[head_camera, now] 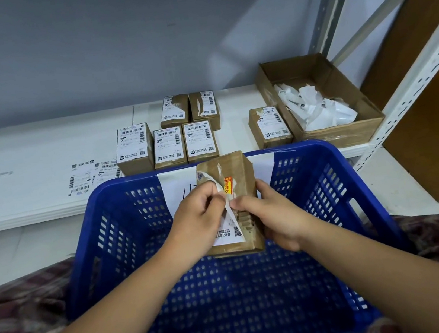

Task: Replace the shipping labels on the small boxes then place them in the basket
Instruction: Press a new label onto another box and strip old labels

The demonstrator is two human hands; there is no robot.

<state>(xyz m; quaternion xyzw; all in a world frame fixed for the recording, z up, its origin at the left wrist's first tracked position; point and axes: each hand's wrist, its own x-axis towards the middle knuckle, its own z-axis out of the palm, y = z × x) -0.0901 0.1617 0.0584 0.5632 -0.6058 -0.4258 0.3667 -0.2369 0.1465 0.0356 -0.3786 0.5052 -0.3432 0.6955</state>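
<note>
I hold a small brown taped box (234,169) above the blue plastic basket (328,178). My right hand (271,212) grips the box along its right side. My left hand (200,215) pinches the white shipping label (229,231), which is partly peeled and curled away from the box's front. A red and yellow sticker (227,185) shows where the label has lifted. The basket holds no boxes; a white paper sheet hangs on its far wall.
Several small labelled boxes (169,146) stand on the white shelf (27,166) behind the basket. Loose label sheets (86,176) lie to their left. An open carton (349,129) of crumpled label scraps sits at the right, beside a shelf upright (416,97).
</note>
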